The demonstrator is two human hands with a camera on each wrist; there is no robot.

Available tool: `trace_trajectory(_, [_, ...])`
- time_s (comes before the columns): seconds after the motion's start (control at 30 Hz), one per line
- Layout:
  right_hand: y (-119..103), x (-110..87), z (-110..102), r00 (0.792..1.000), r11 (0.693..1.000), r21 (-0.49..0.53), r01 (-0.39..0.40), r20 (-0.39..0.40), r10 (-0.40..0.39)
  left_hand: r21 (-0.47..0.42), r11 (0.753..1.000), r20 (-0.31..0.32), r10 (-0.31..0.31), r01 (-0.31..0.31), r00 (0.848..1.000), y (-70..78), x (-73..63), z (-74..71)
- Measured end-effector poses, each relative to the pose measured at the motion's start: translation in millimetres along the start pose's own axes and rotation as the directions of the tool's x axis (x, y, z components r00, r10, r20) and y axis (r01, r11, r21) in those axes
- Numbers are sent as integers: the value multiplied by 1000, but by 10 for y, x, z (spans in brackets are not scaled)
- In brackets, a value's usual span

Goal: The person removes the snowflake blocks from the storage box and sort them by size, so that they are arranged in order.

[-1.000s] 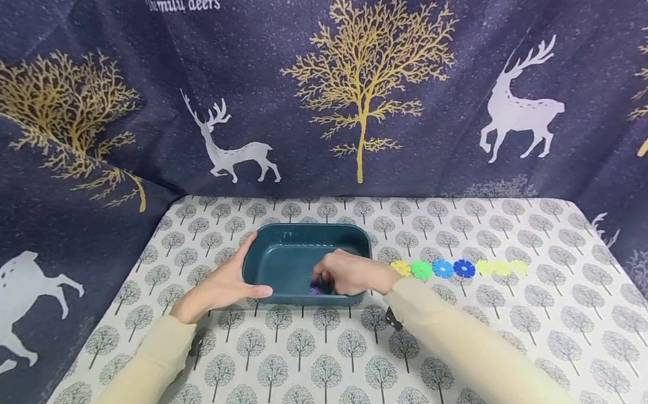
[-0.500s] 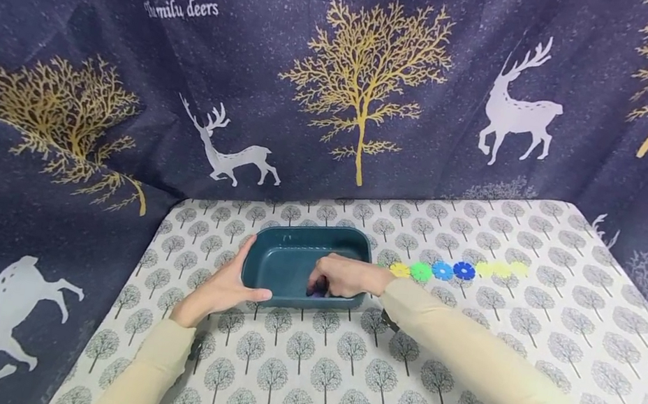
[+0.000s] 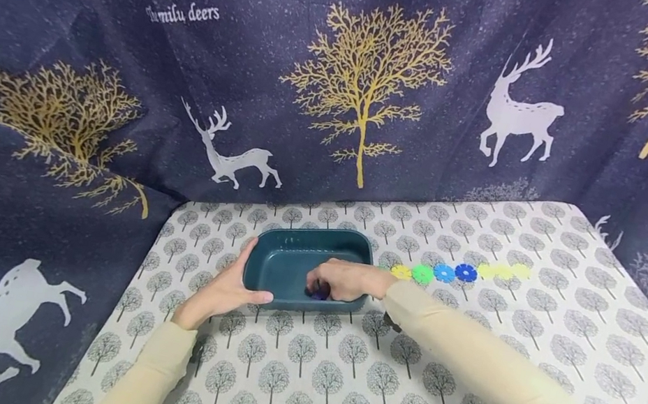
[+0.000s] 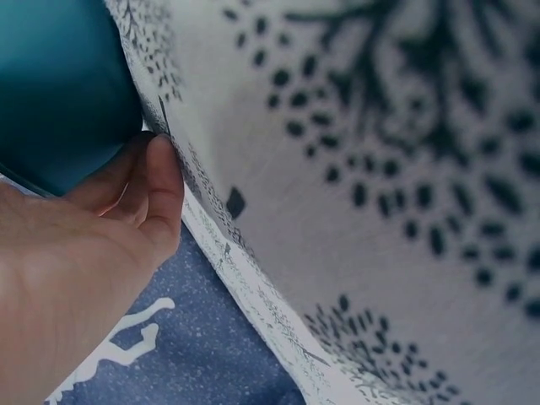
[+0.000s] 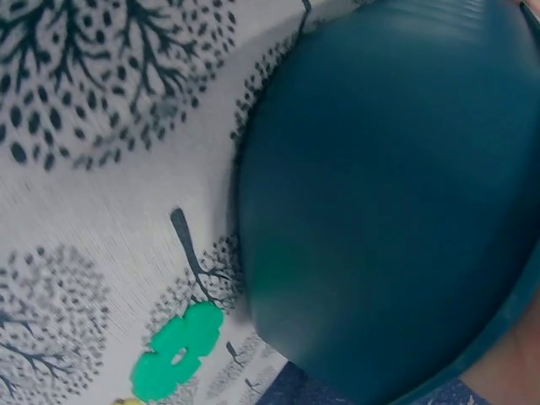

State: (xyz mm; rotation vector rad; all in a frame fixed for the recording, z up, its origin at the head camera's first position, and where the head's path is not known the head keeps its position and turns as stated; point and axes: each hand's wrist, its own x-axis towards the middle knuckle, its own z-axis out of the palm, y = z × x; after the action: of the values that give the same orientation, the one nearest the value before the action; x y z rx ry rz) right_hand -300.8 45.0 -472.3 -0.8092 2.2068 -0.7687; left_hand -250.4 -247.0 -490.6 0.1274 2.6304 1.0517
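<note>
A dark teal basin (image 3: 288, 267) stands on the table. My left hand (image 3: 226, 291) grips its left end, thumb along the near rim and fingers round the end wall; the left wrist view shows these fingers (image 4: 160, 181) bent at the basin's outer side. My right hand (image 3: 343, 280) reaches inside over the right part, fingers bent down onto a purple flower-shaped plastic disc (image 3: 318, 294) near the front wall. Most of this disc is hidden beneath the fingers. In the right wrist view, the basin's wall covers all but the hand's edge.
To the basin's right runs a row of flower-shaped discs: yellow (image 3: 401, 271), green (image 3: 423, 273), light blue (image 3: 444, 273), dark blue (image 3: 466, 272) and pale yellow (image 3: 502, 271). Another green disc (image 5: 179, 350) lies close to the basin. A dark curtain (image 3: 242, 76) hangs behind the table.
My right hand's fingers have closed down over the purple disc, which showed more openly below them a second ago. My left hand and the basin have kept their place.
</note>
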Motion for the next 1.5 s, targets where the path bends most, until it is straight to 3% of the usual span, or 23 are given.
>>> trace_trajectory(0.03, [4,-15,-21,999,990,-130,47,8,-46,0,1000,1,4,-4,1000,3,-2,2])
trace_trajectory(0.1, [11,-49,-63,990,918,-373,135,19,-138,-2,1000,2,9,-9,1000,8,-1,7])
trace_trajectory(0.17, [13,-70,-87,987,906,-393,157,40,-154,-5,1000,1,12,-12,1000,13,0,11])
trace_trajectory(0.5, [46,-94,-99,987,921,-356,156,19,-160,-14,999,-5,31,-31,999,3,24,15])
trace_trajectory(0.7, [65,-95,-69,978,927,-332,174,-56,-203,-17,999,-2,34,-34,999,-1,26,26])
trace_trajectory(1.0, [80,-134,-69,927,928,-296,225,-228,-297,-17,1000,-3,26,-26,1000,-12,11,32])
trace_trajectory(1.23, [76,-294,-76,856,928,-225,297,-367,-363,-13,1000,-5,18,-18,1000,-7,0,28])
trace_trajectory(1.33, [84,-383,-82,839,936,-176,304,-415,-351,3,1000,-7,11,-11,1000,-5,-7,21])
trace_trajectory(1.5, [99,-554,-122,838,960,-55,273,-477,-266,20,1000,-8,-6,6,1000,3,-14,9])
